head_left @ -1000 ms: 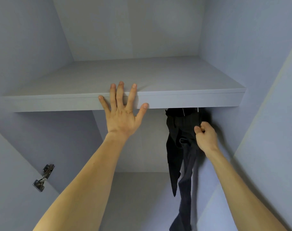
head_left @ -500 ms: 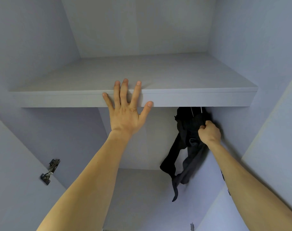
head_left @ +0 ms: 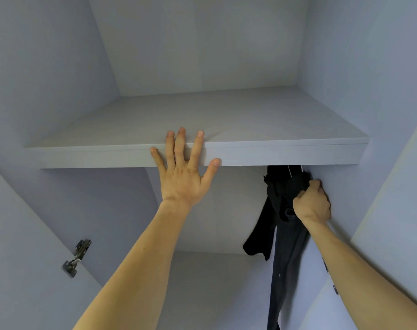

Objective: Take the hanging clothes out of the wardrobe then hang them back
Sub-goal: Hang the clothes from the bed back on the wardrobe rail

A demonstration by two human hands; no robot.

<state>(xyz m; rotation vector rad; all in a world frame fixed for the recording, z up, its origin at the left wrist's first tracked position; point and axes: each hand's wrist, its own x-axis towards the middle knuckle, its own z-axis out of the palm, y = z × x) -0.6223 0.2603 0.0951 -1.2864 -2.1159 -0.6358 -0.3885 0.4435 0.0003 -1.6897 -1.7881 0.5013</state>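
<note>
Pale grey board lines the whole wardrobe (head_left: 202,55). At the lower left of the frame a metal hinge (head_left: 76,258) sits on the side panel. Towards the centre, the left hand (head_left: 182,179) lies flat against the front edge of the shelf (head_left: 286,153), fingers straight and spread with their tips over the top lip, holding nothing. Right of centre, tucked under the shelf and close to the right wall (head_left: 381,115), hang the dark clothes (head_left: 286,258): a bunched top part, a short piece swinging left and a long leg-like piece dropping out of the bottom of the frame. The right hand (head_left: 312,206) is curled tightly round the bunched top part, knuckles towards the camera. The fabric looks soft, light and limp, so it will likely sag and trail; the surer hold would be high up, at the hanger just under the shelf, where only thin pale wires show. Room is tight there: the shelf edge sits directly above and the wall just beside the fist. The open space lies to the left and forward, below the shelf, and that looks like the way out.
</note>
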